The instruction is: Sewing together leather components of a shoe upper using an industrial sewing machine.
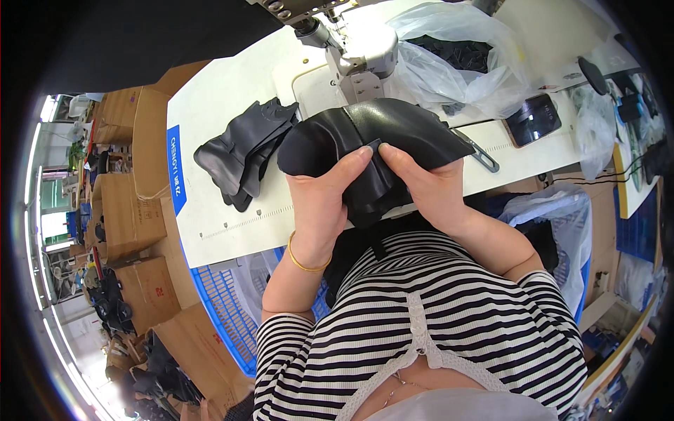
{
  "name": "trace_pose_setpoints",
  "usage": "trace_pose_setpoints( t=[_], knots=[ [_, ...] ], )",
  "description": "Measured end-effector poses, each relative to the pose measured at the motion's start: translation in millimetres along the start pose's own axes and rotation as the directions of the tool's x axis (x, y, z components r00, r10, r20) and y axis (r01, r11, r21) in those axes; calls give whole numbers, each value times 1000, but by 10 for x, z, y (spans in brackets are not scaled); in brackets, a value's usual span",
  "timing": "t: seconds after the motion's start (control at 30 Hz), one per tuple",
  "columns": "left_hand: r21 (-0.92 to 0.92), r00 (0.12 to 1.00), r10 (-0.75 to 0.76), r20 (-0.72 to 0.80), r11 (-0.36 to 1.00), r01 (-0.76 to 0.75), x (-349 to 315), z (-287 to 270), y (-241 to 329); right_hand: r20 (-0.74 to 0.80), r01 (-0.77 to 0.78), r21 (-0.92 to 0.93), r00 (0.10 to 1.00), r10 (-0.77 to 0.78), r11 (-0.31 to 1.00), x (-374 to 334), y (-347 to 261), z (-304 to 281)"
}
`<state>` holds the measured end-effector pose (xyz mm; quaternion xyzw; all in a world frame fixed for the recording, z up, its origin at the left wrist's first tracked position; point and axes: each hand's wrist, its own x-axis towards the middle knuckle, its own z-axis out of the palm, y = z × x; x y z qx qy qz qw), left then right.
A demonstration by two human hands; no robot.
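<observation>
Between both hands I hold a black leather-like piece [400,125] with a seam down its middle, above the front of the sewing machine table. My left hand [323,193] grips its left half, the thumb pressed near the seam. My right hand [428,181] grips the other half, its thumb tip close to the left one; the other fingers of both hands are hidden beneath. A stack of black cut pieces [242,151] lies on the table left of my hands. Just beyond the held piece stands the sewing machine head [361,67].
A clear plastic bag [484,84] with black pieces sits at the back right. Near it lie a dark phone [533,121] and thread snips [484,156]. Blue baskets [223,316] stand below the table edge. Cardboard boxes [130,210] are stacked on the left.
</observation>
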<state>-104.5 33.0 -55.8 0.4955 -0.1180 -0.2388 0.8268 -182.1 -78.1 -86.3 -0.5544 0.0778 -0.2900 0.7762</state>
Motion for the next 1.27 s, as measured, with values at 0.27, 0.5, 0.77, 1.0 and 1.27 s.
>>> trace_pose_setpoints(
  t=[0.27,0.5,0.77,1.0,1.27],
  knots=[
    [36,1000,-26,8,999,26,16,-30,39,-13,43,-1,999,-43,999,-32,16,27],
    [83,1000,10,15,996,-11,204,-9,255,-187,-81,65,978,92,995,219,-251,-52],
    [54,988,-151,-18,987,152,713,71,456,-214,21,-13,977,-24,1000,728,-346,11],
    [102,992,-106,-65,988,113,925,183,512,-224,83,-15,971,-84,996,995,-298,-22],
    [146,996,-85,-26,985,88,993,94,457,-210,91,-17,973,-92,996,1009,-279,-34]
  ],
)
